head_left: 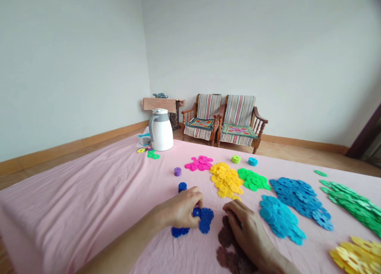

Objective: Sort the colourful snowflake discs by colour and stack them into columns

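Note:
My left hand (pixel 181 208) rests on a small heap of dark blue plastic snowflake discs (pixel 204 219), its fingertips pressing one disc. My right hand (pixel 245 230) curls over a dark maroon disc heap (pixel 228 242), and its fingers hide whatever they touch. A short dark blue disc stack (pixel 182 187) stands just beyond my left hand. Further discs lie sorted by colour: a magenta pile (pixel 199 163), a yellow pile (pixel 226 181), a green pile (pixel 253 179), a blue pile (pixel 297 198) and a cyan pile (pixel 279 217).
A pink sheet (pixel 74 194) covers the wide surface. A white thermos jug (pixel 160 131) stands at its far end beside a few loose discs (pixel 152 155). Bright green (pixel 351 205) and yellow (pixel 357 255) piles lie at right. Two wooden armchairs (pixel 223 119) stand beyond.

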Action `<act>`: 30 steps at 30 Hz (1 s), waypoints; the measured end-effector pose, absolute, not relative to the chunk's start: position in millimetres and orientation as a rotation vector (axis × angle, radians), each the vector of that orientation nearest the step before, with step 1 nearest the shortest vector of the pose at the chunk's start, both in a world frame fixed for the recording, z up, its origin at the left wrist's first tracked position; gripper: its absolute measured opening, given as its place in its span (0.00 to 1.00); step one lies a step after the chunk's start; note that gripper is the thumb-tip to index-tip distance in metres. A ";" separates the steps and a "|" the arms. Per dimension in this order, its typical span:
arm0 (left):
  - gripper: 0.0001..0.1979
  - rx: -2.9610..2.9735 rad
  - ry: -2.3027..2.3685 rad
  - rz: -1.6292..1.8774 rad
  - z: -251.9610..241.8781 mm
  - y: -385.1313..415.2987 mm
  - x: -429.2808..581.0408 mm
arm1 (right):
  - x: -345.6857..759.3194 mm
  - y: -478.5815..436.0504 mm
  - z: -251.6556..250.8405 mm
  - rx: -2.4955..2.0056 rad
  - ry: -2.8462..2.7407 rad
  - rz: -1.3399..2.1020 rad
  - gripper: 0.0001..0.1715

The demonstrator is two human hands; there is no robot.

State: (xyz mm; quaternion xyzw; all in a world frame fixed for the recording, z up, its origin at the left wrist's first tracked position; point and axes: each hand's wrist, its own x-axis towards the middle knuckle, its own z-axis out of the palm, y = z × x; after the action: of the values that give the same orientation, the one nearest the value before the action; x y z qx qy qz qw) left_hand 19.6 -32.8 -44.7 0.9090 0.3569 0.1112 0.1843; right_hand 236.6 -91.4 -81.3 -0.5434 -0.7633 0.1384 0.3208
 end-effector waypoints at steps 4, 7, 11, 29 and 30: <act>0.11 2.602 0.952 0.337 -46.7 -35.0 18.6 | 237.0 -91.2 -82.8 -1.425 -2.005 0.376 0.15; 0.10 2.606 0.962 0.396 -39.1 -34.9 15.1 | 237.1 -91.0 -82.4 -1.425 -2.010 0.380 0.15; 0.11 2.552 1.087 0.642 -23.1 -24.9 -0.1 | 237.1 -91.6 -81.4 -1.433 -2.014 0.397 0.15; 0.08 2.501 1.312 0.691 -38.9 6.7 -29.3 | 237.3 -91.2 -80.5 -1.428 -2.021 0.383 0.15; 0.09 2.502 1.315 0.680 -39.4 7.1 -29.5 | 237.5 -91.0 -80.8 -1.431 -2.024 0.387 0.15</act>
State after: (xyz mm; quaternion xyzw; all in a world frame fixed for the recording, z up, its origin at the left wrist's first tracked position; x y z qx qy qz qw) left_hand -29.5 7.1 -39.4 0.8547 0.4492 0.2323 0.1170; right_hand 237.5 -91.0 -80.8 -0.5420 -0.7668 0.1467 0.3110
